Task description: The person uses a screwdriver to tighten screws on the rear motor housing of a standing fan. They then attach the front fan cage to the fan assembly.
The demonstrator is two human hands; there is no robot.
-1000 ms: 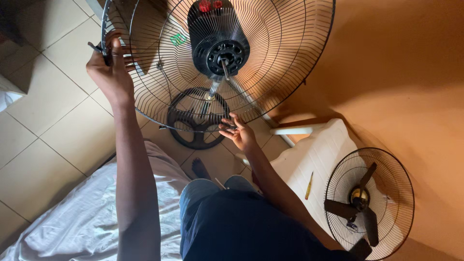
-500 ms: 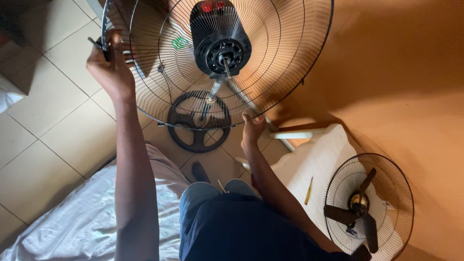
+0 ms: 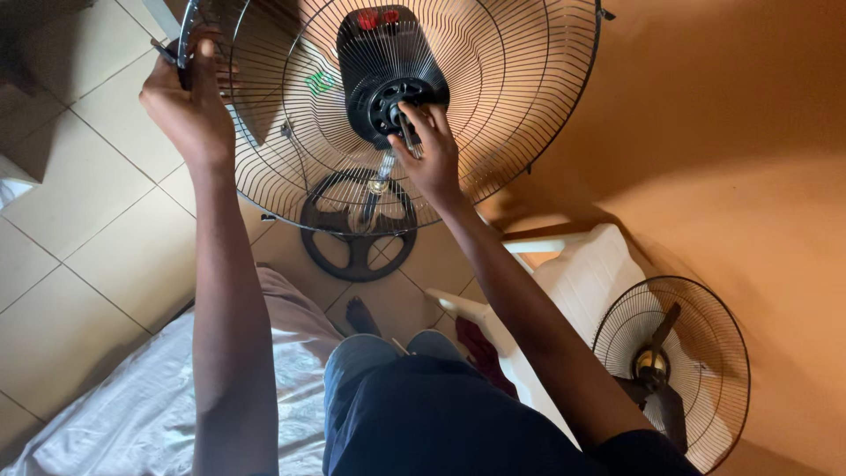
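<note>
Orange wall (image 3: 749,132), pale tiled floor (image 3: 79,220), white plastic chair (image 3: 582,273), rumpled white sheet (image 3: 132,405)

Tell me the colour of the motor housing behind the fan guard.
Black, with two red knobs on top; the motor housing shows clearly in the head view.

Both arms are bare from the wrists up to where they leave the bottom edge of the head view; no sleeve, watch, bracelet or ring shows on either. The left hand (image 3: 189,101) and the right hand (image 3: 429,154) wear no gloves, and the fingers (image 3: 421,119) are bare with short nails. The legs are covered by blue denim trousers (image 3: 441,414), lighter and faded at the knee (image 3: 361,353), darker toward the lap. One foot (image 3: 359,316) below the knee is bare, without shoe or sock.
</note>
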